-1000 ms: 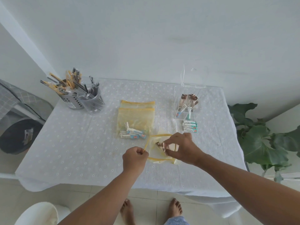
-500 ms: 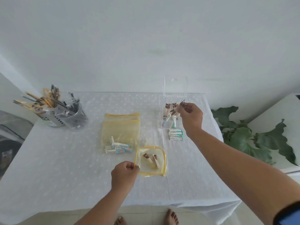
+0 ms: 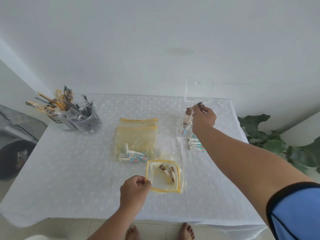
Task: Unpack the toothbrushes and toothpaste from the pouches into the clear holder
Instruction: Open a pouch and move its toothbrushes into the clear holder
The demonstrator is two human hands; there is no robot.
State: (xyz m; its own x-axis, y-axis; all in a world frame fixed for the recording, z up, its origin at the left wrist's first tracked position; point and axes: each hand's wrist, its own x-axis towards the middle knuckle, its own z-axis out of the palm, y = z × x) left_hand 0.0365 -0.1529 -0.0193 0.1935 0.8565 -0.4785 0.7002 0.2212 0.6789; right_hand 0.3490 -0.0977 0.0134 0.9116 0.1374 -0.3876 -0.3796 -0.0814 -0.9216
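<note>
Head view – two hands busy over a white table (image 3: 69,170).

Far left: a grey metal cup (image 3: 66,122) and a clear cup (image 3: 86,122), touching, both full of wrapped sticks. Next, in the middle: a stack of yellow pouches (image 3: 136,135) with small toothpaste tubes (image 3: 132,155) inside the top one. Just in front: left hand (image 3: 134,189), fingers curled and pinching the corner of an open pouch (image 3: 163,175) – two wrapped toothbrushes (image 3: 167,171) lying inside. Further right: right hand (image 3: 203,119) up over the clear holder (image 3: 186,129), fingertips pinched on a wrapped toothbrush (image 3: 194,107) above the holder's open top. More brushes standing inside the holder, lid (image 3: 199,90) up behind it. More toothpaste tubes (image 3: 195,146) flat on the table, just in front of the holder. Far right: green plant (image 3: 277,141) beside the table.
</note>
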